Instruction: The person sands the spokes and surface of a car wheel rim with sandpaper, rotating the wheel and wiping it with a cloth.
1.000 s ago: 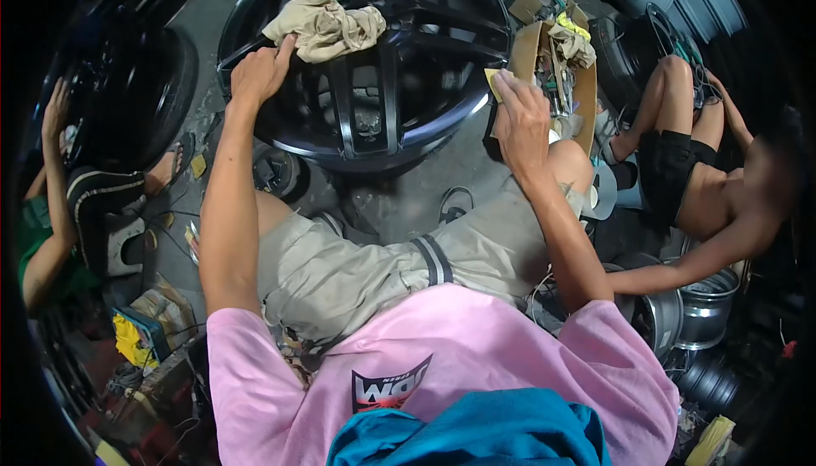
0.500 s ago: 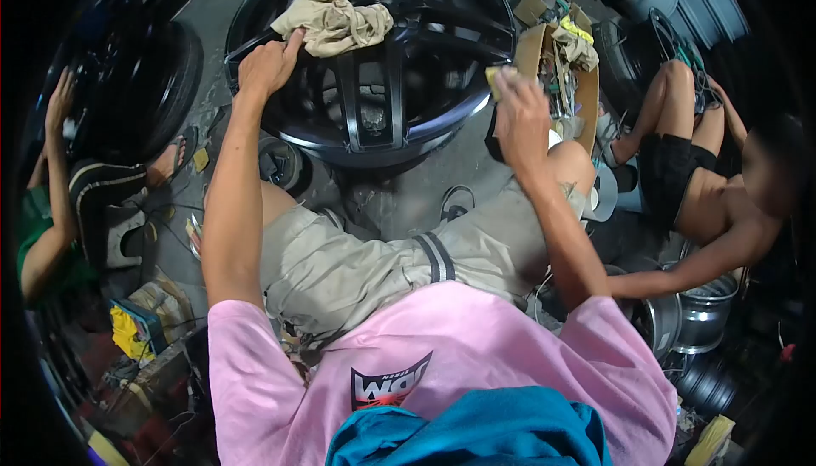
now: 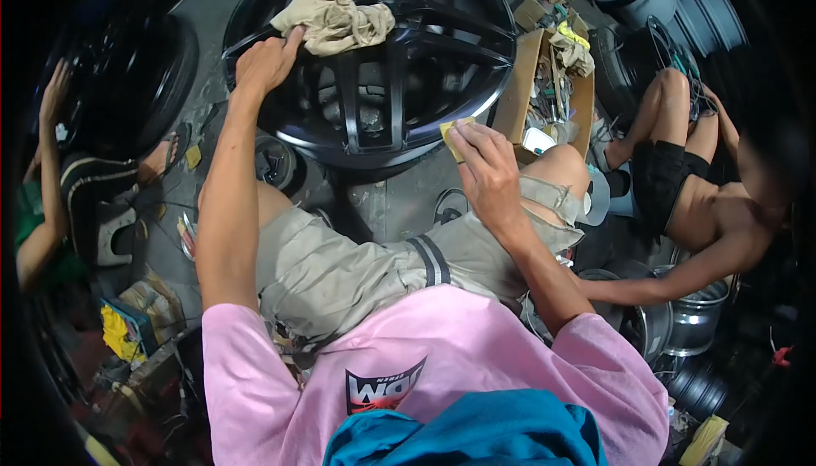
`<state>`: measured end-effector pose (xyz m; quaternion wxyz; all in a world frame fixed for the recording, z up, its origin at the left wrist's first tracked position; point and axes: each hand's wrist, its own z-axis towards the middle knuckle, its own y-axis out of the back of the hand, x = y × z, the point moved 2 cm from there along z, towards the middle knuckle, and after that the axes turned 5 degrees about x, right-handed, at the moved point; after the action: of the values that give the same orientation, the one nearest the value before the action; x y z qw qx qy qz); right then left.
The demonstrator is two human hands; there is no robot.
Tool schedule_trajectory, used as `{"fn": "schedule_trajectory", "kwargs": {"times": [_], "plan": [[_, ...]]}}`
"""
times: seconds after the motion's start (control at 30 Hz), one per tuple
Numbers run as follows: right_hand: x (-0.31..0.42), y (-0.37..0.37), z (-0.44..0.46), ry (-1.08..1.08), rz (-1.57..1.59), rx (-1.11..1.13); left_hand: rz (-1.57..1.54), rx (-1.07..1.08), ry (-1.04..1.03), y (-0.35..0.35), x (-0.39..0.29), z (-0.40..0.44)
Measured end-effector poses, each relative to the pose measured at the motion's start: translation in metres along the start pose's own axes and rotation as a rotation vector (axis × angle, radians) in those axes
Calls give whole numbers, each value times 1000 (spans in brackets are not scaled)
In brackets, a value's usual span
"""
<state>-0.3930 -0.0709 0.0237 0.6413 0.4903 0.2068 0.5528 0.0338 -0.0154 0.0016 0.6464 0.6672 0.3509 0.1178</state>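
Note:
A black multi-spoke wheel rim (image 3: 374, 113) lies in front of me, with a crumpled beige cloth (image 3: 336, 24) on top. My left hand (image 3: 265, 65) is closed over a spoke at the rim's left side, one finger reaching to the cloth's edge. My right hand (image 3: 489, 169) is closed on a small yellow piece of sandpaper (image 3: 453, 136), pressed under its fingers. That sandpaper is at the front right edge of the rim; whether it touches the metal I cannot tell.
At right stands a cardboard box (image 3: 518, 96) of tools and scraps. Another person (image 3: 714, 211) sits beyond it, near silver rims (image 3: 697, 313). Grey rims (image 3: 710, 11) are stacked at the back right. A second person's arm (image 3: 53, 152) shows at left beside a dark wheel (image 3: 161, 84).
My right hand has moved left and toward me with the sandpaper, from beside the box to the rim's front edge. My left hand and the cloth have stayed nearly in place.

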Motion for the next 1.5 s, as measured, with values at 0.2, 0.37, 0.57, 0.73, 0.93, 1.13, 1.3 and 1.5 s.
{"fn": "schedule_trajectory", "kwargs": {"times": [0.2,0.37,0.57,0.73,0.93,1.13,1.3,1.5], "plan": [[-9,0,0,-68,6,-28,-2,-31,-4,0,-2,-2],[19,-10,0,-36,186,-10,73,-25,74,0,-6,0],[-29,-1,6,-26,25,-53,130,-90,136,-1,-7,1],[-36,2,14,-205,63,-86,113,-100,152,2,-12,-3],[-41,4,17,-240,8,-106,88,-81,128,1,-12,-2],[-27,0,11,-175,-20,-39,38,-70,55,3,-10,-6],[-35,4,20,-192,-70,-43,37,-51,-7,-3,-2,-2],[-48,10,27,-60,-74,-23,-9,-124,-44,-3,-3,-3]]}}
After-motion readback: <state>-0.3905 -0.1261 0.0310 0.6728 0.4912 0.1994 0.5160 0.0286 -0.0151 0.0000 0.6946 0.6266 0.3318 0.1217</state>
